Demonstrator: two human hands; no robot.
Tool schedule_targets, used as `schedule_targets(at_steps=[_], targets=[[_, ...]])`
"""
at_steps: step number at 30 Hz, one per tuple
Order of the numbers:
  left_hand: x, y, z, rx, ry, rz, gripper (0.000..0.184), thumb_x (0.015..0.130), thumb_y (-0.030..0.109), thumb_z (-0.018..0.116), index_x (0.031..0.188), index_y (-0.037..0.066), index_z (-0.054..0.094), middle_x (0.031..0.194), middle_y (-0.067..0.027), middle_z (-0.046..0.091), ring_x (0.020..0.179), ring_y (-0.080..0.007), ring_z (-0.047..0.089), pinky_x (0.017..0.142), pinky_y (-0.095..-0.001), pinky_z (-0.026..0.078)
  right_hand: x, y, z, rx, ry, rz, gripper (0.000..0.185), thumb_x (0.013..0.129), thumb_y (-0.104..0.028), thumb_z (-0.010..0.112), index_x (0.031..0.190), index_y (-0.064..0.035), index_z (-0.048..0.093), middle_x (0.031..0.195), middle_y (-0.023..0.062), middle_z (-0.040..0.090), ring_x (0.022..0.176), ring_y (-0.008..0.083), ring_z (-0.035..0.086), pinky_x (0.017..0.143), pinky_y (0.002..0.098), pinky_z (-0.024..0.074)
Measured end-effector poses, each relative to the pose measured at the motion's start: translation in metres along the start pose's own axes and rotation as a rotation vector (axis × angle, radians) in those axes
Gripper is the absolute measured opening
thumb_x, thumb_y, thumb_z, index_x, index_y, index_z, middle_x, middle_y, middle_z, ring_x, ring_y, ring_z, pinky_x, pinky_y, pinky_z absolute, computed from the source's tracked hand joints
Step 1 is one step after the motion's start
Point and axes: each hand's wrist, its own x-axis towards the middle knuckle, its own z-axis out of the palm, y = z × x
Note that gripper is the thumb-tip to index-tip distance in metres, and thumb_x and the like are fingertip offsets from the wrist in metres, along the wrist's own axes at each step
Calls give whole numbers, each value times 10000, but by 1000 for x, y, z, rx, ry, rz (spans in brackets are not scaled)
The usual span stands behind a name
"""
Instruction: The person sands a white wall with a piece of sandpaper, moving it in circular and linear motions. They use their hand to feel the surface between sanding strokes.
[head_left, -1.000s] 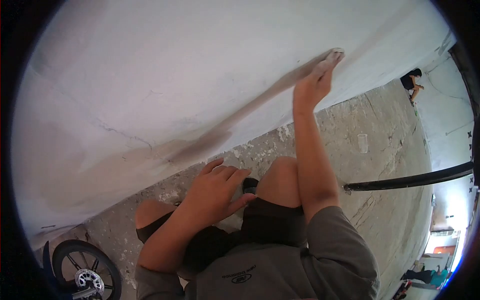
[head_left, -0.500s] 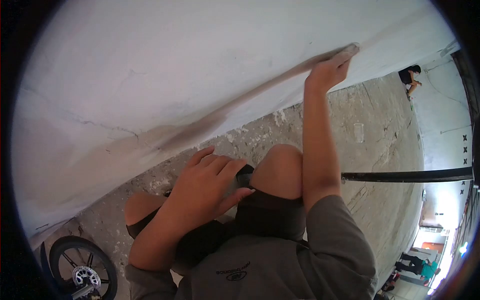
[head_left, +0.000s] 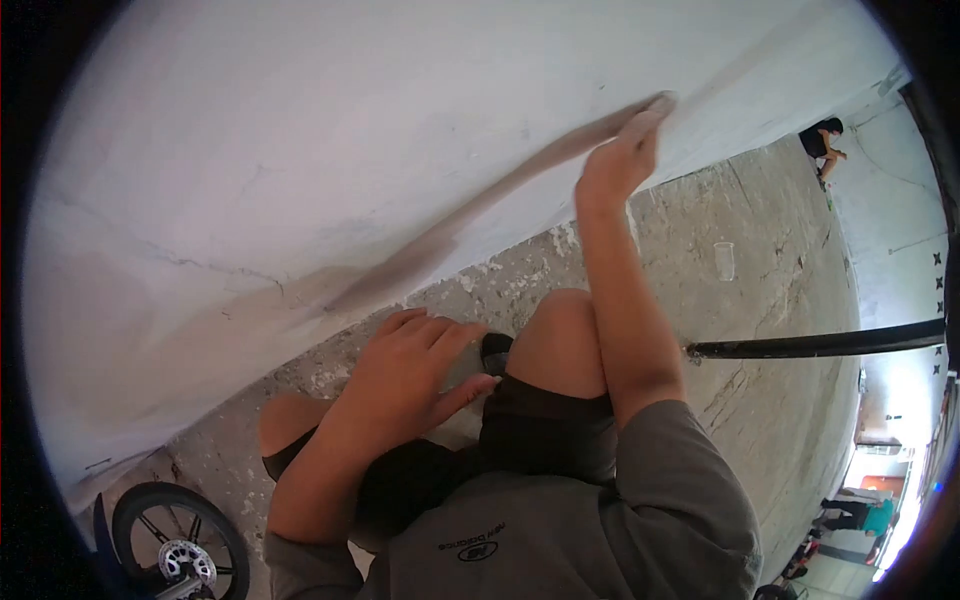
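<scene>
My right hand point(head_left: 622, 165) is raised against the white wall point(head_left: 300, 100), its fingers together and pressed to the surface. The fingertips look pale and are blurred by motion, so anything pinched under them cannot be made out. From that hand's shadow, a dark streak runs down along the wall's lower part. My left hand point(head_left: 415, 370) hangs over my lap with fingers loosely spread and thumb apart, holding nothing. Thin cracks point(head_left: 215, 268) mark the wall left of it.
A black pole point(head_left: 820, 342) stands on my right. Beyond it, a clear plastic cup point(head_left: 724, 262) rests on the rough concrete floor point(head_left: 760, 420). A motorbike wheel point(head_left: 180, 545) is at lower left. One person point(head_left: 822, 150) crouches far off; another person point(head_left: 880, 516) is at lower right.
My right hand has slid along the wall to the left, toward me. The left hand stays nearly in place, and the whole view has shifted slightly.
</scene>
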Motion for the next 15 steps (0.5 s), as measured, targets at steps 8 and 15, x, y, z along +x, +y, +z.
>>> schedule_targets(at_steps=[8, 15], targets=[[2, 2, 10, -40, 71, 35, 460, 842, 300, 809, 1180, 39, 639, 1090, -158, 701, 1019, -360, 665, 924, -461, 512, 26, 1, 1, 105, 94, 40, 621, 1123, -366, 349, 1557, 76, 310, 1638, 213, 326, 1501, 292, 351, 1204, 321, 295], [-6, 61, -58, -978, -31, 886, 339, 860, 340, 757, 1012, 50, 670, 992, -159, 707, 939, -309, 701, 849, -458, 549, 11, -28, 4, 12, -65, -183, 493, 1116, -218, 379, 1493, 99, 418, 1626, 243, 325, 1557, 310, 217, 1249, 360, 215]])
